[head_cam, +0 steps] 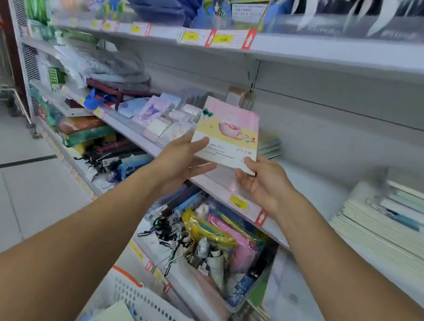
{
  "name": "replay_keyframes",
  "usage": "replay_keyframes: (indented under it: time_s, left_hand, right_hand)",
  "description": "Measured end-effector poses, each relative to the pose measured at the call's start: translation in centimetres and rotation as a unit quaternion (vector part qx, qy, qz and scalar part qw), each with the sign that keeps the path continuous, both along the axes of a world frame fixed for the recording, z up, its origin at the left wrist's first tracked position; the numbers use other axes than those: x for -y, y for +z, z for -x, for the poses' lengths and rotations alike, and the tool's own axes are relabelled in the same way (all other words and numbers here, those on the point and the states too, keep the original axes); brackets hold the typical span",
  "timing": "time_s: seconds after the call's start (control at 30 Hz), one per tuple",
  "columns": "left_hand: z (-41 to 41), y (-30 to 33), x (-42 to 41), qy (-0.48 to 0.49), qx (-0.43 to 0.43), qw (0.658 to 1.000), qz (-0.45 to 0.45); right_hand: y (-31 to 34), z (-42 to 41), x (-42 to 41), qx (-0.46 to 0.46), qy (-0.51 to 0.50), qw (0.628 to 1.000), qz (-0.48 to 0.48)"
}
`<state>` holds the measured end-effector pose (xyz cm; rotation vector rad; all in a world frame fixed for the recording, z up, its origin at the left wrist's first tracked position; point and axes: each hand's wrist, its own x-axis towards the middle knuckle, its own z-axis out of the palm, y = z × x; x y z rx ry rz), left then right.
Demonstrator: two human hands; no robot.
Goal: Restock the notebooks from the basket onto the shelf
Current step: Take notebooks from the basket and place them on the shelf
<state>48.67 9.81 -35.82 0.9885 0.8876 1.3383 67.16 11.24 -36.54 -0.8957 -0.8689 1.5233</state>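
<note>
From the head camera, the left hand (183,155) and the right hand (263,183) both hold one thin pink and yellow notebook with a teacup picture (227,133), thumbs on the front and fingers curled under its bottom edge, up in the air just in front of the white metal shelf (229,188). It looks light, flat and a bit bendy, with a shiny cover that might slip, so holding the two bottom corners seems a good way to keep it straight. The white plastic basket with orange trim (140,301) sits low by the arms with more books inside
</note>
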Motion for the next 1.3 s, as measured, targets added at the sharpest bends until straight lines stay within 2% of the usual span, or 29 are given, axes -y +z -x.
replay_keyframes:
  time_s: [0.13,0.23,0.5,0.57,0.63,0.67,0.73,0.77,0.8,0.83,0.87,0.93,1.03,1.07,1.13,1.23,1.27,1.3]
  left_hand:
    - [-1.0,0.1,-1.7,0.032,-0.042,0.998,0.027]
    - [-0.4,-0.7,-2.5,0.057,-0.046,0.996,0.041]
    - [1.6,-3.0,-4.2,0.081,-0.068,0.992,0.063]
    - [2.0,-3.8,-4.3,0.090,-0.070,0.991,0.071]
    - [2.4,-4.6,-4.2,0.096,-0.073,0.989,0.082]
    - [2.6,-5.1,-4.1,0.099,-0.075,0.988,0.089]
    - [3.1,-6.1,-3.8,0.104,-0.090,0.985,0.102]
    - [3.5,-6.9,-3.4,0.106,-0.097,0.984,0.109]
    - [3.8,-7.9,-2.9,0.113,-0.102,0.982,0.116]
    - [4.2,-9.2,-2.3,0.124,-0.106,0.979,0.123]
    - [4.8,-10.9,-1.6,0.142,-0.111,0.975,0.129]
    - [6.1,-15.4,0.9,0.189,-0.127,0.960,0.162]
    - [8.7,-23.6,5.9,0.246,-0.200,0.916,0.245]
    - [9.6,-26.1,7.9,0.262,-0.238,0.894,0.276]
    - [11.2,-30.9,12.2,0.285,-0.297,0.846,0.339]
    - [13.5,-36.2,17.6,0.288,-0.312,0.788,0.447]
    - [14.0,-37.5,18.7,0.274,-0.303,0.770,0.490]
    - [14.2,-39.0,19.5,0.257,-0.282,0.766,0.517]
  right_hand:
    - [1.2,-0.9,-6.4,-0.065,-0.093,0.993,0.036]
    - [1.8,-0.8,-10.4,-0.060,-0.132,0.987,0.062]
    - [1.5,0.4,-16.6,-0.054,-0.129,0.986,0.087]
    - [1.2,0.5,-16.9,0.009,-0.124,0.990,0.061]
    - [1.1,0.8,-16.7,0.193,-0.096,0.976,0.031]
    - [0.9,0.9,-16.5,0.315,-0.104,0.943,0.028]
    - [0.4,0.9,-15.8,0.510,-0.192,0.839,-0.001]
    - [-0.1,1.2,-15.1,0.535,-0.254,0.804,-0.051]
    - [-0.9,2.0,-13.7,0.506,-0.303,0.799,-0.119]
    - [-2.1,3.1,-11.8,0.451,-0.321,0.809,-0.197]
    - [-3.5,4.6,-9.3,0.402,-0.307,0.820,-0.267]
    - [-7.7,7.7,-3.9,0.360,-0.235,0.836,-0.343]
    - [-14.9,11.1,3.1,0.408,-0.122,0.827,-0.367]
    - [-17.5,12.0,4.9,0.416,-0.075,0.837,-0.347]
    - [-23.2,13.2,7.8,0.446,0.053,0.859,-0.244]
    - [-31.3,13.7,11.1,0.508,0.246,0.825,-0.024]
    - [-33.4,13.5,12.0,0.506,0.271,0.818,0.034]
    - [-35.2,13.2,12.8,0.493,0.282,0.819,0.083]
